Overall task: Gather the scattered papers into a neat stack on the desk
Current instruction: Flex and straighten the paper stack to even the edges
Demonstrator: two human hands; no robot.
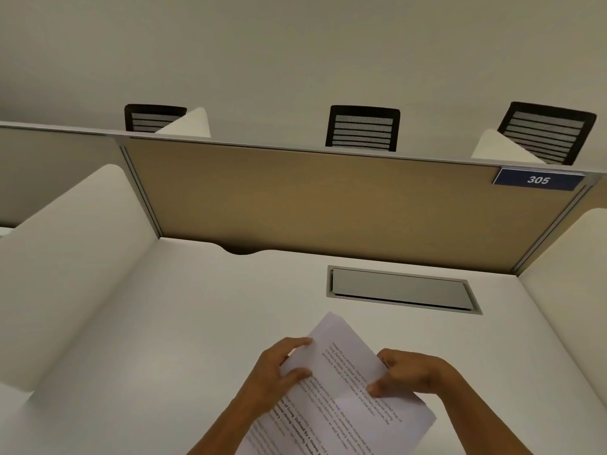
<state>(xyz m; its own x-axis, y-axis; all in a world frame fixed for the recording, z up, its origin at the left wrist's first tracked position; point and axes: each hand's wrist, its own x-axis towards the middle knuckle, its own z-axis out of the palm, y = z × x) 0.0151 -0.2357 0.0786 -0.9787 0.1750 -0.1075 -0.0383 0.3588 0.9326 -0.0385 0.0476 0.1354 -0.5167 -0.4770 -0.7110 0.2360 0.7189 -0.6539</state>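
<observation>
papers gripped by both hands' fingers | hatch beyond | partition behind

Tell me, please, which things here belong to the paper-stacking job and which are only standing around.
Part of the job:
- papers, held in both hands
- left hand
- right hand
- desk, where the stack goes

Not part of it:
- cable hatch in the desk
- number sign 305
- partition panel
- three chairs behind
</observation>
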